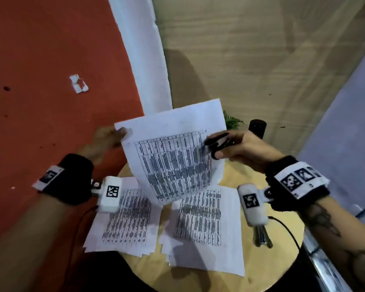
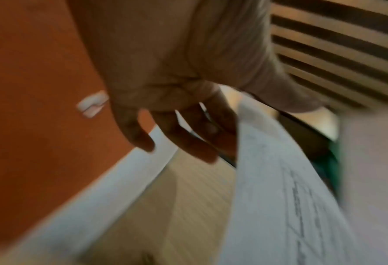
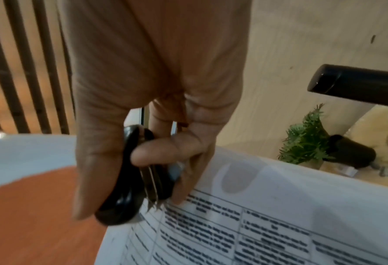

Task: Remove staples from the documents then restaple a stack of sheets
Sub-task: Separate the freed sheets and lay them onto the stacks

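Observation:
A printed document [image 1: 173, 152] with a table on it is held raised and tilted above the round table. My left hand [image 1: 119, 133] pinches its top left corner; in the left wrist view the left hand [image 2: 222, 139] shows blurred, its fingers beside the sheet [image 2: 290, 197]. My right hand [image 1: 215, 148] grips a black staple remover [image 1: 217, 144] at the document's upper right edge. In the right wrist view the staple remover [image 3: 129, 179] has its metal claws at the edge of the page [image 3: 256, 233], thumb and a curled finger round it. No staple can be made out.
Two stacks of printed sheets, the left stack [image 1: 124, 216] and the right stack [image 1: 200, 220], lie on the round wooden table [image 1: 282, 245]. A metal tool [image 1: 261, 237] lies at its right side. A small plant [image 3: 306, 139] and a black bar [image 3: 356, 86] stand beyond. A white scrap [image 1: 78, 83] lies on the red floor.

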`<state>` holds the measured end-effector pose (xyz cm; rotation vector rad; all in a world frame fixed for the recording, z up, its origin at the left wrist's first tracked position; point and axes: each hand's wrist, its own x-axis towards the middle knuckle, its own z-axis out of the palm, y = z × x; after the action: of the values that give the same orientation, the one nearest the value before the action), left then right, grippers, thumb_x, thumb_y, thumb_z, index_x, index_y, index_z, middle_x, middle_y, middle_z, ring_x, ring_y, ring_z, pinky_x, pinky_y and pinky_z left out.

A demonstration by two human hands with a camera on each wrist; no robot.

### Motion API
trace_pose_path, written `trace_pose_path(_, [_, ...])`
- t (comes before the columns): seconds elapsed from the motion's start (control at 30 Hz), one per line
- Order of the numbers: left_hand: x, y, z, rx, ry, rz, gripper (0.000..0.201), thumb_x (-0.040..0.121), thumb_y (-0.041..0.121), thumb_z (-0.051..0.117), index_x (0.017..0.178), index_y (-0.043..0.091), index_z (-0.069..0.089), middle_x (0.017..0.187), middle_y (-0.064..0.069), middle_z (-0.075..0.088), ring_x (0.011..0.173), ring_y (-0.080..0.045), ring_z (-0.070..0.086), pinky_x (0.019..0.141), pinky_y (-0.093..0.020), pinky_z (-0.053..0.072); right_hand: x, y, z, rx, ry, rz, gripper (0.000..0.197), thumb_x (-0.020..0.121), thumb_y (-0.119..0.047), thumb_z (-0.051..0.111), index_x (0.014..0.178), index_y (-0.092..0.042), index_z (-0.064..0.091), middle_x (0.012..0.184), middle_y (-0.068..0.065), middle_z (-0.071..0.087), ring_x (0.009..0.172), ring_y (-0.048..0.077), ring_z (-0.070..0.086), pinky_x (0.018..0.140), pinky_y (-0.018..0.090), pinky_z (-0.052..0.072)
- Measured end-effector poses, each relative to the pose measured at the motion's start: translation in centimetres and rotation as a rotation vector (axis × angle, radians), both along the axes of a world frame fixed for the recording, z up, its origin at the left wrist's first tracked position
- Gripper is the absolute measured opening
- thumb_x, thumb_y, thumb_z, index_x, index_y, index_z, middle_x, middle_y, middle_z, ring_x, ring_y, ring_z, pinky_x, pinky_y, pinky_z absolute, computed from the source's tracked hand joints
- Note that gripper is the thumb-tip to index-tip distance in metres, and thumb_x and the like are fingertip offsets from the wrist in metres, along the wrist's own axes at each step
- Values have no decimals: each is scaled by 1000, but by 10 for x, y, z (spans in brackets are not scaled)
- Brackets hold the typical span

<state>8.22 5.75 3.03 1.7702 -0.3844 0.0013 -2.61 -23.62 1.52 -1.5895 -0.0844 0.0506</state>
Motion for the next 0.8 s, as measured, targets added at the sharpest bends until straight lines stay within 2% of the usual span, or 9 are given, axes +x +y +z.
trace_pose_path(0.07, [-6,4,-30,-209,230,-49,26,50,47,80,42,25,68,47,19,62,45,8,59,45,-9,46,2,-3,-1,116,13,54,57,34,-18,90,89,-19,76,88,3,73,70,5,64,51,12,38])
trace_pose_path(0.2, [-16,10,-86,-161,378,-151,75,24,52,91,86,15,71,80,10,74,78,0,69,74,-19,55,17,6,-26,365,105,-1,49,37,-5,83,85,-6,75,80,6,73,63,7,65,50,10,48])
trace_pose_path(0.3, [-6,15,-106,-81,357,-88,38,61,16,83,93,14,62,80,11,74,78,2,68,75,-19,51,32,18,-58,354,218,-75,33,55,5,75,87,-2,71,79,5,73,73,10,67,68,14,54])
trace_pose_path(0.4, [21,37,-126,12,297,74,24,77,-7,67,96,8,62,95,1,70,71,2,67,68,-15,50,33,16,-99,140,326,-168,18,76,7,64,88,-6,67,68,1,70,63,11,56,51,11,41])
trace_pose_path(0.5, [55,72,-160,105,353,213,37,76,-4,71,111,-1,60,109,-13,61,86,-18,61,77,-25,48,21,5,-156,43,483,-246,12,77,0,68,83,-11,66,67,0,70,69,12,59,58,16,44])
trace_pose_path(0.57, [73,90,-190,175,487,223,48,77,-1,71,122,-3,56,116,-11,58,102,-20,55,89,-30,41,8,3,-191,53,564,-310,12,78,0,69,80,-11,65,70,2,68,73,12,62,66,21,45])
trace_pose_path(0.67, [86,113,-235,270,684,243,57,64,18,85,116,9,61,118,-11,62,102,-25,57,87,-35,44,-8,2,-238,66,669,-376,13,78,1,69,79,-11,64,71,3,68,76,14,61,75,30,40])
trace_pose_path(0.73, [94,127,-269,393,727,310,63,56,28,90,110,14,60,114,-16,63,99,-30,57,89,-42,46,-18,1,-263,75,756,-382,11,80,-2,68,79,-12,64,72,5,64,71,16,55,69,28,39])
trace_pose_path(0.8, [98,132,-290,575,665,407,65,62,21,88,117,3,57,118,-20,59,106,-38,56,93,-54,46,-23,-2,-283,90,817,-384,12,82,-6,66,73,-12,61,63,5,56,63,18,46,59,24,33])
